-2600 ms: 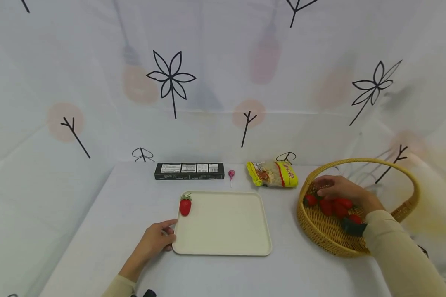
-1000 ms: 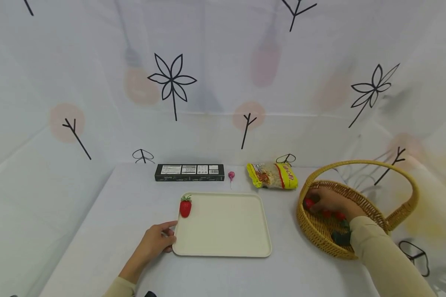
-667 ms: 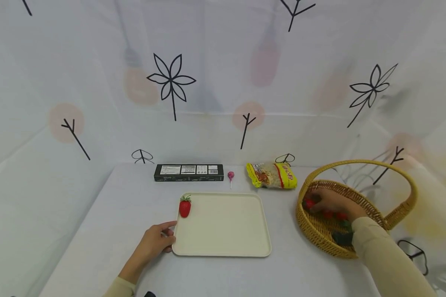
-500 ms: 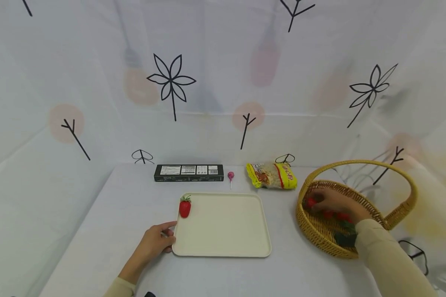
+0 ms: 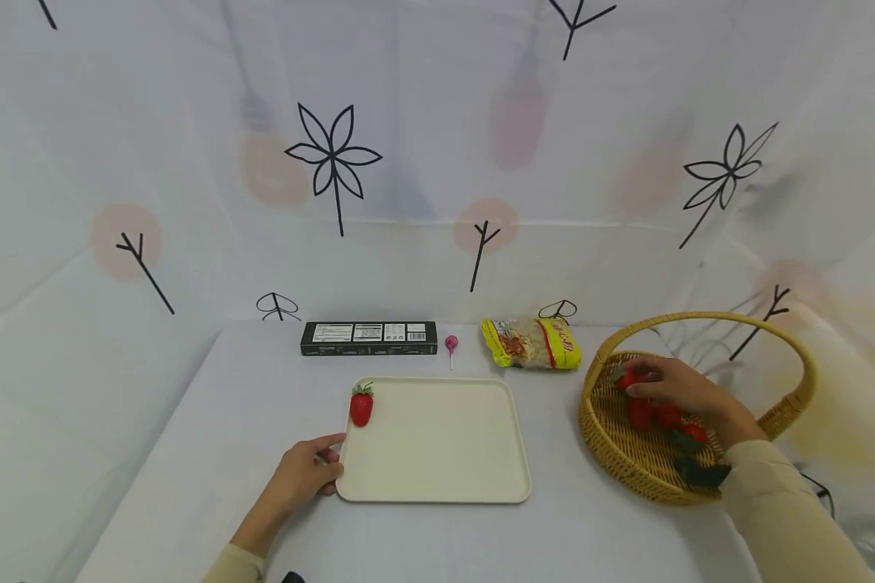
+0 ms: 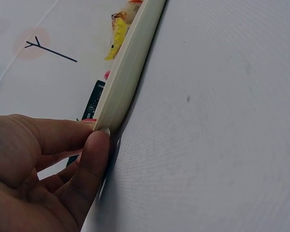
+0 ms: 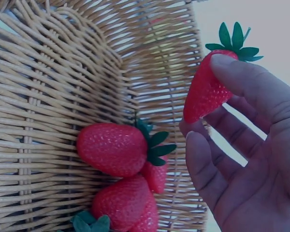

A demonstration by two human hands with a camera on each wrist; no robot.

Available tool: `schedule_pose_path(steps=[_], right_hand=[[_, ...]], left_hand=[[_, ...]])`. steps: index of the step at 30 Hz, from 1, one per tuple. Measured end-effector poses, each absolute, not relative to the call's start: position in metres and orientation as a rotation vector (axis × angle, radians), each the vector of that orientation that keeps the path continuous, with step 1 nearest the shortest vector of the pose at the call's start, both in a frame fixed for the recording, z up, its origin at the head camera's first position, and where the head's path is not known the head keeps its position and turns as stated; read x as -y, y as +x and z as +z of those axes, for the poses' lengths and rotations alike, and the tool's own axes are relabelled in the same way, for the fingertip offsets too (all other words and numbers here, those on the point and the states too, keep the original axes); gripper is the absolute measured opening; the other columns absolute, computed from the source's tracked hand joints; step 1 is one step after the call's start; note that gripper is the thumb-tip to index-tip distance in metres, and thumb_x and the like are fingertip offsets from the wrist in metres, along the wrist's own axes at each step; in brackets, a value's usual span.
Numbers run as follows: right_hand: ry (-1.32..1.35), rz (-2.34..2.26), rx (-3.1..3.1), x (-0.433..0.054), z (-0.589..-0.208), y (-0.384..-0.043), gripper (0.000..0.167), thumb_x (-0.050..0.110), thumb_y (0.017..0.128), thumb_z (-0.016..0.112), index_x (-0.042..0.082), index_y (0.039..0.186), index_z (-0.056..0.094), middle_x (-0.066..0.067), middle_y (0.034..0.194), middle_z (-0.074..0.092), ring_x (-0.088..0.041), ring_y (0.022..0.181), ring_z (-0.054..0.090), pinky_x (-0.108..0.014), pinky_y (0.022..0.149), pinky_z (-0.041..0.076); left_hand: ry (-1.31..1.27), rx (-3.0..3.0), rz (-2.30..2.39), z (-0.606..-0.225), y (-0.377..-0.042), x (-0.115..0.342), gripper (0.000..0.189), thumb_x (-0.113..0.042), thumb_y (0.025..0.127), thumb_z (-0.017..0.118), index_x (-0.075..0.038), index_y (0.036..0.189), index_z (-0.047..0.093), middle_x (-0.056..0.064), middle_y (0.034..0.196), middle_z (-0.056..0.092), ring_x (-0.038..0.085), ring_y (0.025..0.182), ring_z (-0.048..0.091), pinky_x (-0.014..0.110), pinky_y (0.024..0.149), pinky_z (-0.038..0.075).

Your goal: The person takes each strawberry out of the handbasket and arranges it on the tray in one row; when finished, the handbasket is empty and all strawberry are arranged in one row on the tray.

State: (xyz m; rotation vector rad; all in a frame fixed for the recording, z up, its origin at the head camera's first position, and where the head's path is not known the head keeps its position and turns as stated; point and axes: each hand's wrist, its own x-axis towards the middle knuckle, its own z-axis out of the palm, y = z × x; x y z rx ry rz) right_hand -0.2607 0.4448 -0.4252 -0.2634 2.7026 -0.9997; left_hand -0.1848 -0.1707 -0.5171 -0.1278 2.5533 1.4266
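Observation:
In the head view, my right hand (image 5: 674,385) is over the wicker basket (image 5: 605,449). It pinches a red strawberry (image 7: 208,84) with green leaves, clearly held between thumb and fingers in the right wrist view. Below it, several more strawberries (image 7: 113,149) lie on the woven bottom, some partly covering others. My left hand (image 5: 305,474) holds the left edge of a cream tray (image 5: 445,445), thumb and forefinger at its rim in the left wrist view. One strawberry (image 5: 361,407) lies at the tray's upper left corner.
Behind the tray stand a long black box (image 5: 369,338), a pink lollipop (image 5: 451,343) and a yellow food packet (image 5: 532,343). A dark object (image 5: 700,472) lies at the basket's near side, partly behind the right sleeve. The basket's tall handle (image 5: 707,316) arches above the right arm.
My right hand has lifted from low in the basket, with a strawberry now between its fingers. More strawberries show beneath it. The left hand and the tray stay put.

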Motion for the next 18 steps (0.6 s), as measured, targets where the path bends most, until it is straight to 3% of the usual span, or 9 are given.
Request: schedule_pose_path(steps=[7, 9, 14, 16, 18], right_hand=[[-0.262, -0.982, -2.749, -0.442, -0.413, -0.248, 0.062, 0.035, 0.099, 0.065, 0.000, 0.147, 0.047, -0.026, 0.136, 0.059, -0.044, 0.124, 0.057, -0.042, 0.090, 0.053], [-0.269, -0.995, -2.761, -0.441, -0.410, -0.243, 0.061, 0.034, 0.100, 0.065, 0.000, 0.147, 0.046, -0.027, 0.136, 0.059, -0.036, 0.121, 0.059, -0.037, 0.087, 0.054], [-0.235, -1.009, -2.798, -0.444, -0.404, -0.226, 0.065, 0.032, 0.100, 0.064, -0.003, 0.150, 0.041, -0.029, 0.137, 0.057, 0.001, 0.107, 0.056, -0.026, 0.080, 0.054], [-0.234, -1.019, -2.805, -0.445, -0.402, -0.220, 0.066, 0.032, 0.101, 0.062, -0.004, 0.151, 0.039, -0.031, 0.138, 0.055, 0.010, 0.104, 0.052, -0.024, 0.079, 0.054], [-0.233, -1.044, -2.803, -0.445, -0.399, -0.214, 0.065, 0.032, 0.102, 0.061, -0.005, 0.151, 0.037, -0.030, 0.138, 0.056, 0.011, 0.103, 0.053, -0.024, 0.079, 0.053]], left_hand=[[-0.128, -2.552, 1.429, -0.516, -0.183, 0.171, 0.054, 0.001, 0.083, 0.069, -0.001, 0.137, 0.063, 0.005, 0.092, 0.061, 0.014, 0.064, 0.061, 0.026, 0.055, 0.056], [-0.130, -2.555, 1.423, -0.516, -0.183, 0.171, 0.055, 0.001, 0.083, 0.069, -0.002, 0.137, 0.063, 0.005, 0.093, 0.061, 0.014, 0.064, 0.061, 0.026, 0.055, 0.056], [-0.115, -2.564, 1.421, -0.516, -0.184, 0.170, 0.054, 0.002, 0.082, 0.069, -0.001, 0.137, 0.063, 0.004, 0.091, 0.061, 0.013, 0.063, 0.061, 0.026, 0.055, 0.055], [-0.109, -2.567, 1.425, -0.515, -0.184, 0.171, 0.054, 0.002, 0.082, 0.069, -0.001, 0.136, 0.063, 0.004, 0.091, 0.061, 0.013, 0.063, 0.061, 0.027, 0.055, 0.055], [-0.112, -2.564, 1.430, -0.515, -0.184, 0.171, 0.054, 0.003, 0.082, 0.069, -0.001, 0.136, 0.063, 0.004, 0.091, 0.061, 0.014, 0.063, 0.061, 0.027, 0.055, 0.056]])
